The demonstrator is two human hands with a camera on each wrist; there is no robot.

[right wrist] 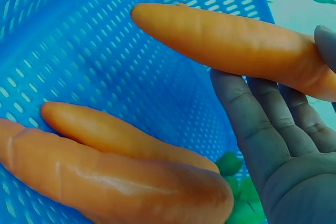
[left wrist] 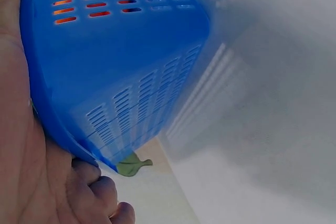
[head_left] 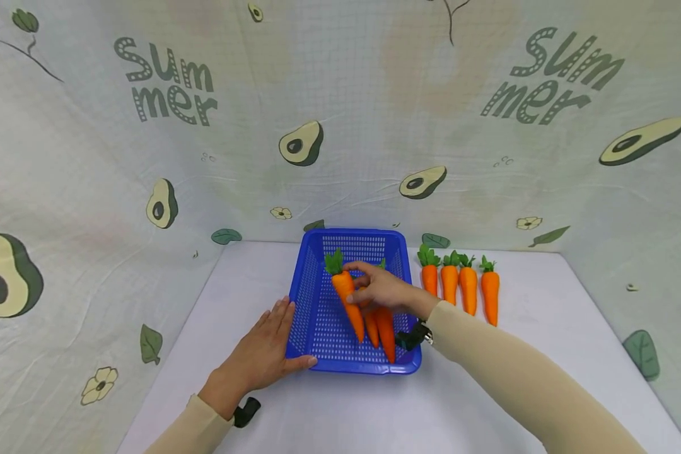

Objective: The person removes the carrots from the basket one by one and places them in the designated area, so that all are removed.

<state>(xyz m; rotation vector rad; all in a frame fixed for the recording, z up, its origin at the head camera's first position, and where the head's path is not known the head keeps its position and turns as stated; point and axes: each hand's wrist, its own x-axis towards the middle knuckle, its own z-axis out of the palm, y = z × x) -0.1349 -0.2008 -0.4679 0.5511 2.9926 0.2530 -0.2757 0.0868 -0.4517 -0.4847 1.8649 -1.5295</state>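
Resting at lower centre-left of the frame, the left hand [head_left: 261, 353] has its fingers straight along the left side of the blue basket [head_left: 349, 366], thumb at the near corner. Basket sits mid-frame on a white table [head_left: 295, 422]. At least two loose carrots [head_left: 384, 331] lie inside, toward its right side, below the right hand [head_left: 383, 287]. That one's near frame centre, pinching the held carrot [head_left: 346, 296] between thumb and fingers, leaves toward upper left. So it's over the basket, to the right of the left hand and farther back. Four more carrots [head_left: 468, 290] line up right of the basket, and behind everything hangs an avocado-print cloth [head_left: 352, 82].
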